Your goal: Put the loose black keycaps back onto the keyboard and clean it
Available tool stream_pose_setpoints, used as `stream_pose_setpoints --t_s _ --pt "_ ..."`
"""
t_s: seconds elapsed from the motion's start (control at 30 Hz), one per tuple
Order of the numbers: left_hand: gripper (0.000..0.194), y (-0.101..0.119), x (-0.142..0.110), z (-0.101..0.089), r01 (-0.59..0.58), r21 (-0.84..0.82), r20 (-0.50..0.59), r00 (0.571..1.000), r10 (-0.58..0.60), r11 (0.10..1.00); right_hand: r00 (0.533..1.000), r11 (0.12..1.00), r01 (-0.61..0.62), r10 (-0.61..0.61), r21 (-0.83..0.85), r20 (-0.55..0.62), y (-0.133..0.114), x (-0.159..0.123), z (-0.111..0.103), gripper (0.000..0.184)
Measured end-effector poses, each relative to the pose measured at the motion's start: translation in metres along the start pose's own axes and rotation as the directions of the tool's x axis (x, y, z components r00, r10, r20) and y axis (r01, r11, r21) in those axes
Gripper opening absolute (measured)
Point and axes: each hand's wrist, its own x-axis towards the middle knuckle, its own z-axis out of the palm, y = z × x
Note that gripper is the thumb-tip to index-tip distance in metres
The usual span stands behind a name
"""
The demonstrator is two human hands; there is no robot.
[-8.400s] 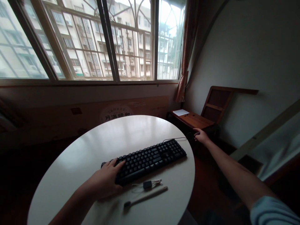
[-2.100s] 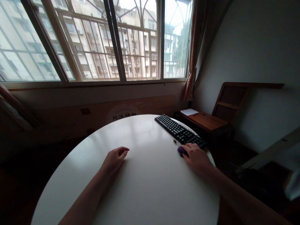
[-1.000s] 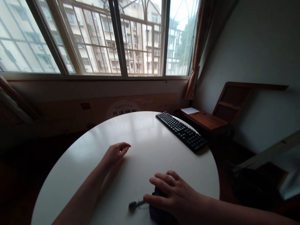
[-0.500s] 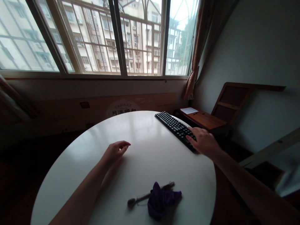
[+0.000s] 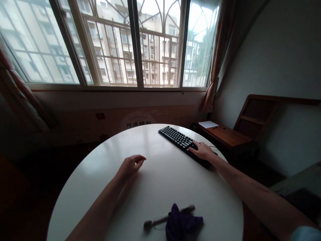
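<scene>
A black keyboard (image 5: 177, 137) lies slantwise on the round white table (image 5: 160, 187), toward its back right edge. My right hand (image 5: 202, 151) rests over the keyboard's right part, thumb and fingers set apart on it, hiding some keys. My left hand (image 5: 130, 165) is beside the middle of the table, its thumb and index tips brought together in a loose pinch with nothing visible between. Close to me lie a bunched purple cloth (image 5: 177, 222) and a thin brush-like stick with a bristled end (image 5: 147, 224), partly covered by the cloth.
Beyond the table's right edge stands a wooden chair (image 5: 229, 134) with a white paper (image 5: 208, 124) on its seat. A dark cable (image 5: 213, 146) shows beside my right hand. A barred window (image 5: 155, 60) and a printed carton panel (image 5: 112, 115) are behind the table.
The keyboard has slid left across the table, my right hand moving along with it. My left hand keeps its place and shape. The view has tilted slightly up and turned left.
</scene>
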Motion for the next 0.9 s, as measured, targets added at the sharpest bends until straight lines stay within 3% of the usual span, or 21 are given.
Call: stream_pose_setpoints --t_s 0.13,0.23,0.3,0.43,0.5,0.53,0.6,0.67,0.73,0.8,0.9 --pt "0.028 0.002 -0.003 0.000 -0.067 0.134 -0.108 0.991 0.081 0.989 0.965 0.964 0.261 -0.262 0.041 0.031 -0.039 0.008 0.001 0.075" --pt "0.034 0.005 -0.005 0.005 -0.162 0.294 -0.105 0.974 0.200 0.942 0.884 0.884 0.461 -0.465 0.082 0.041 -0.084 0.006 0.004 0.074" --pt "0.050 0.006 -0.005 0.009 -0.208 0.381 -0.040 0.970 0.241 0.901 0.811 0.809 0.577 -0.584 0.111 0.039 -0.116 -0.002 0.007 0.075" --pt "0.079 0.001 -0.004 0.011 -0.179 0.475 0.095 0.984 0.152 0.862 0.660 0.651 0.741 -0.751 0.166 0.001 -0.163 -0.016 0.007 0.064" --pt "0.085 -0.001 -0.004 0.008 -0.116 0.494 0.149 0.988 0.047 0.862 0.638 0.622 0.763 -0.768 0.176 -0.053 -0.170 -0.011 0.001 0.054" --pt "0.086 -0.001 -0.004 0.006 -0.087 0.499 0.174 0.985 -0.001 0.862 0.657 0.638 0.750 -0.750 0.174 -0.083 -0.167 -0.004 -0.003 0.050" --pt "0.085 -0.001 -0.004 0.004 -0.054 0.503 0.215 0.974 -0.064 0.863 0.743 0.725 0.669 -0.656 0.162 -0.133 -0.149 0.017 -0.013 0.046" --pt "0.085 0.001 -0.005 0.003 -0.045 0.500 0.236 0.968 -0.086 0.865 0.853 0.845 0.517 -0.494 0.138 -0.167 -0.116 0.042 -0.023 0.049" --pt "0.086 0.003 -0.005 0.002 -0.043 0.492 0.241 0.966 -0.089 0.870 0.933 0.932 0.346 -0.329 0.112 -0.147 -0.077 0.064 -0.030 0.059" --pt "0.087 0.004 -0.005 0.003 -0.038 0.486 0.241 0.966 -0.092 0.873 0.979 0.978 0.196 -0.191 0.073 -0.076 -0.041 0.080 -0.030 0.064" --pt "0.088 0.007 -0.006 0.005 -0.017 0.487 0.233 0.966 -0.111 0.873 0.991 0.993 0.112 -0.114 0.025 0.064 -0.011 0.095 -0.023 0.052"
